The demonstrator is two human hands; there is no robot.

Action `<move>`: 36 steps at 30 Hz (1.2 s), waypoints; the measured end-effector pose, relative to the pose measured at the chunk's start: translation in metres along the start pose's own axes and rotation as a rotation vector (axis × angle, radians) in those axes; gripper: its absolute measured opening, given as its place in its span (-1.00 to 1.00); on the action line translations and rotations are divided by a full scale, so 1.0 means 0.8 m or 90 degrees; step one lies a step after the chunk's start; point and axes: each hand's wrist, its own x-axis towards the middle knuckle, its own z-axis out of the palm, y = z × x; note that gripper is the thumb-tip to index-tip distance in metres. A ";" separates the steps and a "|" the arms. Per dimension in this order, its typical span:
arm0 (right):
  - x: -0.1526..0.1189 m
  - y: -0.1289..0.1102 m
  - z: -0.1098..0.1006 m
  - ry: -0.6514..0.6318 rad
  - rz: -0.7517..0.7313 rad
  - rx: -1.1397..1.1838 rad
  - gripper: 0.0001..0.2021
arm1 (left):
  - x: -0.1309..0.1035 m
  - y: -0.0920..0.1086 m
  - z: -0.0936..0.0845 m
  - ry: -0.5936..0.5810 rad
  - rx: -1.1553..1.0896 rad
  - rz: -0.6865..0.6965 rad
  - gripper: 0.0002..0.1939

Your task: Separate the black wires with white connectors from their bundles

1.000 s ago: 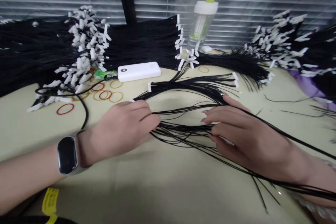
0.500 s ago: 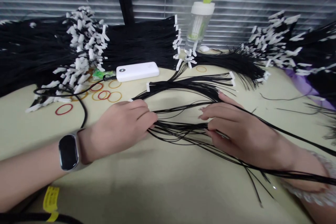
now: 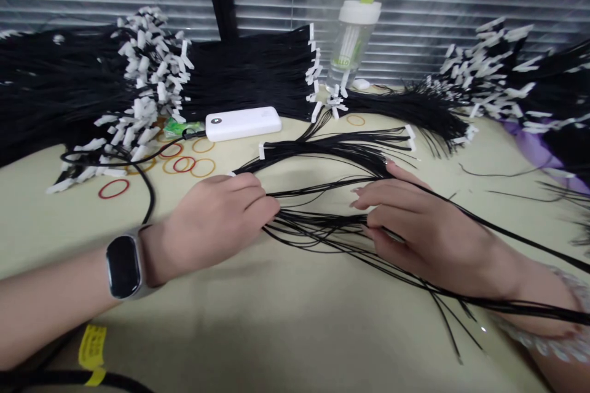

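Observation:
Between my hands runs a loose bundle of thin black wires (image 3: 318, 219), its strands fanned out and sagging a little. My left hand (image 3: 224, 215) is closed around its left end, hiding most of what sits in the fist; a bit of white shows above the knuckles. My right hand (image 3: 415, 227) pinches part of the bundle between thumb and fingers, with its little-finger side off toward the other wires. The strands pass under the right wrist to the right edge. Just behind lies another black wire bunch (image 3: 318, 150) with white connectors at its ends.
Stacks of black wires (image 3: 249, 77) with white connectors line the back. A white power bank (image 3: 243, 124), several rubber bands (image 3: 184, 164) and a clear bottle (image 3: 353, 43) stand before the blinds. A thick black cable (image 3: 148, 190) curves past my left wrist.
Both hands keep their hold on the wires and have hardly moved. The whole view has shifted very slightly.

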 end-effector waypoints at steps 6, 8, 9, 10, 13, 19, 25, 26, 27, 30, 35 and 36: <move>-0.002 0.000 -0.001 -0.013 -0.009 -0.007 -0.90 | 0.002 0.000 0.000 -0.011 0.002 0.009 -0.85; -0.003 0.002 0.001 -0.020 -0.009 -0.007 -0.90 | 0.002 0.002 0.001 -0.004 0.007 -0.003 -0.85; -0.004 0.003 0.003 -0.021 -0.010 -0.006 -0.91 | 0.003 0.002 0.002 0.001 0.011 -0.012 -0.84; -0.004 0.004 0.004 -0.019 -0.015 -0.005 -0.92 | 0.003 0.003 0.002 0.003 0.017 -0.021 -0.84; -0.005 0.005 0.007 -0.011 -0.027 -0.004 -0.94 | 0.004 0.004 0.002 -0.001 0.034 -0.034 -0.86; -0.003 0.008 0.006 -0.013 -0.002 -0.006 -0.94 | 0.004 0.004 -0.001 0.049 0.079 0.003 -0.89; -0.005 0.017 0.009 -0.027 0.001 0.002 -0.95 | 0.001 0.002 -0.002 0.119 0.074 0.054 -0.90; -0.005 0.017 0.009 -0.025 0.003 0.004 -0.96 | 0.000 0.002 -0.002 0.124 0.072 0.055 -0.91; -0.005 0.017 0.009 -0.023 0.005 0.006 -0.96 | -0.001 0.002 -0.002 0.134 0.073 0.054 -0.92; -0.005 0.017 0.009 -0.013 0.004 0.014 -0.95 | -0.004 0.002 -0.002 0.182 0.071 0.047 -0.93; -0.004 0.016 0.008 -0.006 -0.001 0.023 -0.94 | -0.010 0.004 -0.004 0.248 -0.005 0.045 -0.84; -0.003 0.015 0.008 -0.015 0.004 0.022 -0.93 | -0.011 0.005 -0.005 0.264 -0.027 0.033 -0.84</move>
